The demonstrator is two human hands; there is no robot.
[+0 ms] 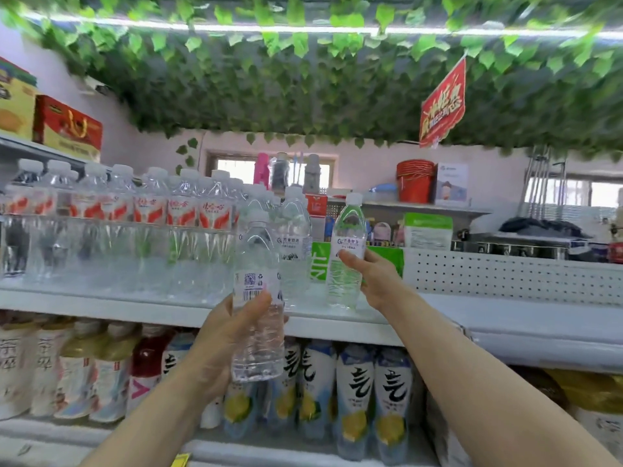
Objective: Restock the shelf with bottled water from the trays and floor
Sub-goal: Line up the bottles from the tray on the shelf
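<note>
- Head view, facing a white shelf (101,303) full of drinks.
- Gripping a water bottle (258,251) with the left hand (222,338), thumb up on the label and fingers curled round the lower half.
- Held upright in the air, just in front of the shelf edge, not resting on it.
- Gripping a second bottle (349,230) with the right hand (374,274), fingers wrapped round its middle from the right side.
- Upright too, with its bottom down at the shelf top; cannot tell whether touching or just above.
- Between those two, a third bottle (296,244) standing alone on the shelf.
- To the left on the same shelf, rows of red-label bottles (182,210) packed close together.
- On the shelf below, a row of blue-and-white drinks (354,399) with yellow fruit on them.
- Behind the second bottle, a green box (318,261).
- Up above, lots of green leaves (303,79) and a red sign (443,102) hanging down.
- Far back on a higher ledge, red buckets (414,180).
</note>
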